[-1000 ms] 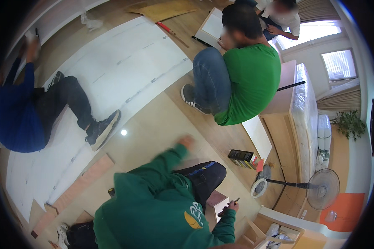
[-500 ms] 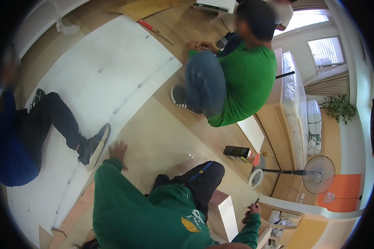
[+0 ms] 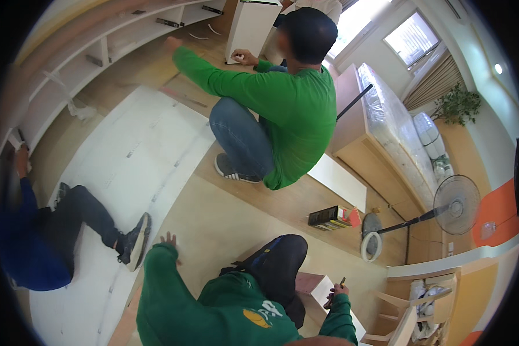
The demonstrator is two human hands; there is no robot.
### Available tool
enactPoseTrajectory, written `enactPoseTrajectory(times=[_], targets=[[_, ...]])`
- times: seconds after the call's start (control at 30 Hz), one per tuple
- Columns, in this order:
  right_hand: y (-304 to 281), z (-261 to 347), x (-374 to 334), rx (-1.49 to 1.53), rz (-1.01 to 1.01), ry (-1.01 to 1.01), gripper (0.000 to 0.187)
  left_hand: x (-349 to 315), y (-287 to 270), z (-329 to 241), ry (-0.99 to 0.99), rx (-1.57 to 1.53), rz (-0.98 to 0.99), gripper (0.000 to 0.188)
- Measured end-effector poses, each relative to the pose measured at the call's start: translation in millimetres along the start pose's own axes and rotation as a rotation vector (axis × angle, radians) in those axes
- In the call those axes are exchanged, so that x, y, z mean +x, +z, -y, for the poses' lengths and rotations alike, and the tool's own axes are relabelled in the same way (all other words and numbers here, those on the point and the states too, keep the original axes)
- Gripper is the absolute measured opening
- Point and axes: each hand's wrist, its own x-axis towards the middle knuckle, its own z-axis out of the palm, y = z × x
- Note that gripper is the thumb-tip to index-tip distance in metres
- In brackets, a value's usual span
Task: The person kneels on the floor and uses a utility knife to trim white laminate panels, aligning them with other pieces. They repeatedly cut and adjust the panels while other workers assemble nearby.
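My left hand (image 3: pixel 170 244) rests on the floor sheet (image 3: pixel 210 228), fingers spread, holding nothing. It is beside the long white panel (image 3: pixel 124 155) and close to the shoe (image 3: pixel 135 242) of a co-worker in blue. In my right hand (image 3: pixel 336 293) is a small slim dark tool (image 3: pixel 342 282) with a yellowish part; its exact kind is too small to tell. That hand is above a white box-shaped piece (image 3: pixel 323 287) with a pinkish end, beside my bent knee.
A co-worker in green (image 3: pixel 300 109) squats ahead near an upright white cabinet (image 3: pixel 251 29). Left, the person in blue (image 3: pixel 29 242) sits by long white shelving (image 3: pixel 106 49). To the right are a carton (image 3: pixel 330 217), a tape roll (image 3: pixel 372 247), a standing fan (image 3: pixel 457 205) and a plastic-wrapped mattress (image 3: pixel 392 124).
The view has tilted up, showing more shelving. The co-worker in green has stretched an arm out to the left. My left hand stays on the floor; my right still holds the tool.
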Motion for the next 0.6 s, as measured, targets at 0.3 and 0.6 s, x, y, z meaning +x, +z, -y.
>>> enactPoseTrajectory(times=[0.3, 0.6], targets=[[34.4, -68.3, 34.5, 0.117, -0.133, -0.076, 0.026, 37.0, -98.5, -200.6, 0.273, -1.168, -0.192, 0.066], [33.6, -80.2, 48.3, 0.153, -0.313, 0.0, 0.029, -125.4, -179.1, -365.1, 0.469, -0.412, -0.177, 0.084]])
